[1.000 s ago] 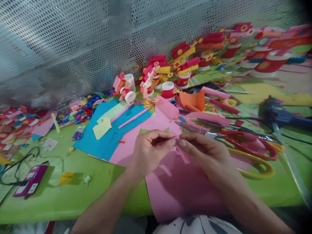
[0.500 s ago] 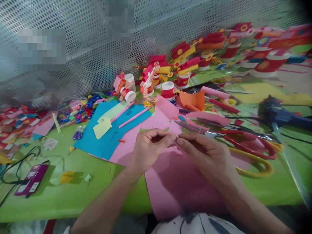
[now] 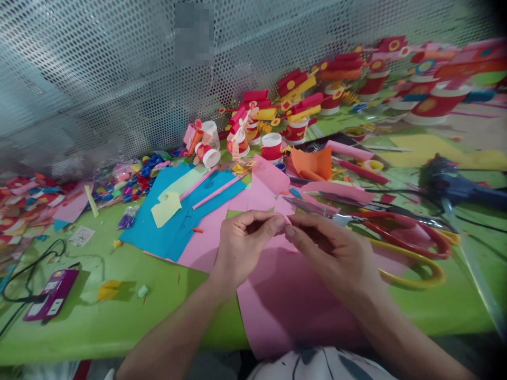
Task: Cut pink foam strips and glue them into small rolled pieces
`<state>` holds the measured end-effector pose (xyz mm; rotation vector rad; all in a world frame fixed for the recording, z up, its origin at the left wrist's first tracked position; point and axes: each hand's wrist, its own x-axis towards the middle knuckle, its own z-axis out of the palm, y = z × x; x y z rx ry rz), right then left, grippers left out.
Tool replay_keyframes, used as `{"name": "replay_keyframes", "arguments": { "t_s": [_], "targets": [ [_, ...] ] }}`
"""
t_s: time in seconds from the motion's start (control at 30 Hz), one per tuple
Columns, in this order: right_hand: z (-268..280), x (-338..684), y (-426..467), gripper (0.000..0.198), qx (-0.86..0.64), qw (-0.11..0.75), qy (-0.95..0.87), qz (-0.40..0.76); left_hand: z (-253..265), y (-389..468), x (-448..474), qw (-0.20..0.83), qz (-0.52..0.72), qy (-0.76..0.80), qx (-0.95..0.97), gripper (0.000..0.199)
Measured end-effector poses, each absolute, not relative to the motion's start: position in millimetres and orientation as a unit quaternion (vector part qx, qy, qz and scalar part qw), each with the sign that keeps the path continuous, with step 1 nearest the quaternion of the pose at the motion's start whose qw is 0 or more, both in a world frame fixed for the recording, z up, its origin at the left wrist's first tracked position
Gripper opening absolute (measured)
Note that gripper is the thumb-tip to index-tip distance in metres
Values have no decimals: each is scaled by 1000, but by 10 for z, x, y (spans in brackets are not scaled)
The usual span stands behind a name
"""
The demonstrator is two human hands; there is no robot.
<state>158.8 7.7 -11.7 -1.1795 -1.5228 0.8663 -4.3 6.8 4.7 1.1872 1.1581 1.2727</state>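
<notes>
Over the large, flat pink paper sheet at the near edge of the green-covered worktop, we are holding a small, thin pink paper piece between both sets of fingertips. The left hand is gripping it between thumb and index finger; the right hand is pinching it likewise, immediately beside. Our fingers are covering most of the piece, so we are not able to tell its full outline.

We are judging the piece to be very light, pliable and easily creased or torn. Being dry paper, it is probably not slipping under a gentle pinch; heavier pressure is risking a flattened edge. We are regarding its opposite edges as the suitable holding points.

Both thumbs are pointing inward and upward, their tips nearly meeting. The remaining fingers are curling behind, partly hidden. Our left forearm is extending from the lower left and our right forearm from the lower right, both converging ahead of the body. Metal scissors with a red plastic handle loop are lying just beyond the right hand; we are seeing no clear contact.
</notes>
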Motion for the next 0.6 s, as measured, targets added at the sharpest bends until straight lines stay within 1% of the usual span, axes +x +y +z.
{"name": "replay_keyframes", "arguments": {
  "t_s": [0.13, 0.4, 0.6],
  "targets": [
    [-118, 1568, 87, 12, -474, 504, -615, 378, 32, 66, -36, 491, 535, 475, 496, 18],
    [-124, 1579, 82, 12, -467, 511, -596, 407, 46, 62, -36, 510, 536, 467, 484, 18],
    [-117, 1610, 121, 15, -444, 513, -541, 497, 71, 49, -32, 498, 529, 472, 500, 15]
  ]
}}
